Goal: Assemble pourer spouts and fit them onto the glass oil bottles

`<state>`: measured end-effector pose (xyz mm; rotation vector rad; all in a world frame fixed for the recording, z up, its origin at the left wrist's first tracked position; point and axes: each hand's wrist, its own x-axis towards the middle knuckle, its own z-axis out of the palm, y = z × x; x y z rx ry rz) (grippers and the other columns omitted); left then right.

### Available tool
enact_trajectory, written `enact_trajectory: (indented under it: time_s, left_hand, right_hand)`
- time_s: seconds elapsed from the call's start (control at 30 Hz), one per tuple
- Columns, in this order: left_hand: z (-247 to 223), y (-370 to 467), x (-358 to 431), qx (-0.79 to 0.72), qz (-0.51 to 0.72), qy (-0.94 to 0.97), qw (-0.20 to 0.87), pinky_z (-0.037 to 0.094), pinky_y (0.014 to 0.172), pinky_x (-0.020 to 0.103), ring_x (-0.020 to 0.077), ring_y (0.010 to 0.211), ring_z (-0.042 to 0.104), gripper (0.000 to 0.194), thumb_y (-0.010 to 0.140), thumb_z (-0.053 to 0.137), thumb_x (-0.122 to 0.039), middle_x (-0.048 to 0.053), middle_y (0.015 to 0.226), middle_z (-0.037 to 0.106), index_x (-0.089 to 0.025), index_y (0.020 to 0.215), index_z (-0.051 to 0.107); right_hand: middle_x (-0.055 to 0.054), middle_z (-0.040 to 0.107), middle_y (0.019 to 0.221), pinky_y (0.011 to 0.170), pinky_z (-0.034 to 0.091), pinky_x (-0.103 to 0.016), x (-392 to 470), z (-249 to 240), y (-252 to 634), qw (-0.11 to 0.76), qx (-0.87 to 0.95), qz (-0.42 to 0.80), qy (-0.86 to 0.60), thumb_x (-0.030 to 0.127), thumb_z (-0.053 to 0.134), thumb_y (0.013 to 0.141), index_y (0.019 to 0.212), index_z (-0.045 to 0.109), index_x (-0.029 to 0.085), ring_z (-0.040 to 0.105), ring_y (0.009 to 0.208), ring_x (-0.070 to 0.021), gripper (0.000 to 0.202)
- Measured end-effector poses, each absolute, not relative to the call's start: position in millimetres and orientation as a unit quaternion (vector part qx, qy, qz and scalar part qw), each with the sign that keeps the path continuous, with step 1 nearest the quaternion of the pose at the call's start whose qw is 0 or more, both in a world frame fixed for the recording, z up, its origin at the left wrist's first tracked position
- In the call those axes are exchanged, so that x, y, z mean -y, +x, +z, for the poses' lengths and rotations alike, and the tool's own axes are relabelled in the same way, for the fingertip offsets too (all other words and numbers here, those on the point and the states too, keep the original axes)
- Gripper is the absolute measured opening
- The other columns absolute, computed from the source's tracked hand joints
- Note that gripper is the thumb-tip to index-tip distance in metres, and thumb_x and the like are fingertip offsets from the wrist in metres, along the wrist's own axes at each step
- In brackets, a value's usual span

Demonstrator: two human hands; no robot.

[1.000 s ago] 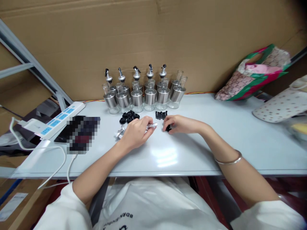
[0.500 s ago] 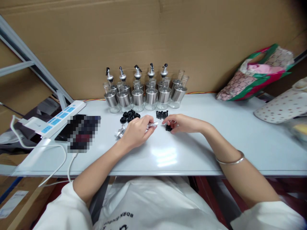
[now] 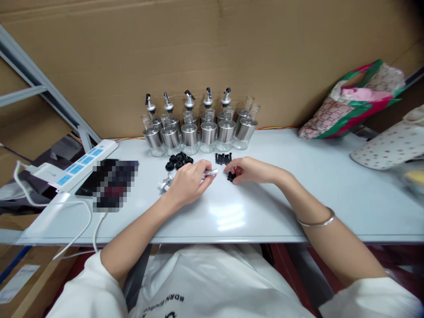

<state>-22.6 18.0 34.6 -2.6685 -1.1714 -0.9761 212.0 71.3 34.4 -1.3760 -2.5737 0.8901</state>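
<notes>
My left hand (image 3: 190, 181) is closed round a silver pourer spout (image 3: 210, 172), whose narrow end points right, toward my other hand. More silver pourer spouts (image 3: 165, 183) lie partly hidden behind that wrist. My right hand (image 3: 247, 170) is at a small pile of tiny black parts (image 3: 231, 176); its index finger and thumb are apart on either side of the pile. Just beyond are several short black pegs (image 3: 223, 158) in a row. Black ribbed stoppers (image 3: 179, 160) lie in a cluster beyond my left hand.
Two rows of glass bottles with steel sleeves (image 3: 190, 134) stand at the back; several rear ones carry pourers. On the left are a power strip (image 3: 86, 163), white cables (image 3: 89, 216) and a dark phone (image 3: 96, 179). A patterned bag (image 3: 331, 115) and spotted container (image 3: 380, 148) stand right.
My right hand has shifted slightly left, with thumb and index finger nearer the tiny black parts. My left hand keeps the silver spout in nearly the same place.
</notes>
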Motion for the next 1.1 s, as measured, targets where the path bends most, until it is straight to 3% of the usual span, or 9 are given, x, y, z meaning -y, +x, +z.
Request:
enact_trajectory:
  time_s: [0.17, 0.43, 0.7, 1.1]
  left_hand:
    - [33.7, -22.3, -17.8, 0.378, -0.318, -0.869, 0.032, 0.040, 0.061, 0.024, 0.0127, 0.060, 0.059, 0.008, 0.091, 0.043, -0.027, -0.003, 0.069, 0.061, -0.020, 0.089, 0.045]
    - [32.0, -21.5, -17.8, 0.373, -0.323, -0.869, 0.036, 0.039, 0.060, 0.024, 0.0132, 0.059, 0.059, 0.009, 0.091, 0.043, -0.028, -0.002, 0.070, 0.062, -0.020, 0.088, 0.045]
    - [32.0, -21.0, -17.8, 0.364, -0.325, -0.872, 0.037, 0.039, 0.061, 0.025, 0.0133, 0.058, 0.058, 0.008, 0.091, 0.044, -0.027, -0.002, 0.069, 0.062, -0.020, 0.088, 0.045]
    - [30.8, -19.8, -17.6, 0.397, -0.288, -0.871, 0.016, 0.040, 0.059, 0.023, 0.0138, 0.058, 0.061, 0.008, 0.089, 0.044, -0.027, -0.001, 0.068, 0.063, -0.020, 0.090, 0.045]
  right_hand:
    - [-0.008, 0.061, 0.096, 0.069, 0.047, -0.028, -68.7, 36.1, 209.2, 0.061, 0.844, 0.278, -0.454, 0.040, 0.072, 0.062, 0.099, 0.068, 0.015, 0.057, 0.072, -0.0162, 0.044]
    - [-0.005, 0.065, 0.083, 0.070, 0.046, -0.028, -68.8, 33.9, 205.5, 0.067, 0.853, 0.264, -0.444, 0.028, 0.065, 0.070, 0.089, 0.069, 0.014, 0.059, 0.074, -0.0179, 0.024]
    - [-0.009, 0.060, 0.100, 0.074, 0.046, -0.030, -67.1, 37.0, 207.1, 0.062, 0.864, 0.264, -0.425, 0.031, 0.067, 0.070, 0.100, 0.068, 0.013, 0.056, 0.078, -0.0177, 0.035]
    - [-0.008, 0.063, 0.095, 0.075, 0.047, -0.031, -67.7, 37.2, 208.8, 0.062, 0.872, 0.273, -0.403, 0.024, 0.065, 0.069, 0.099, 0.071, 0.017, 0.056, 0.078, -0.0185, 0.032]
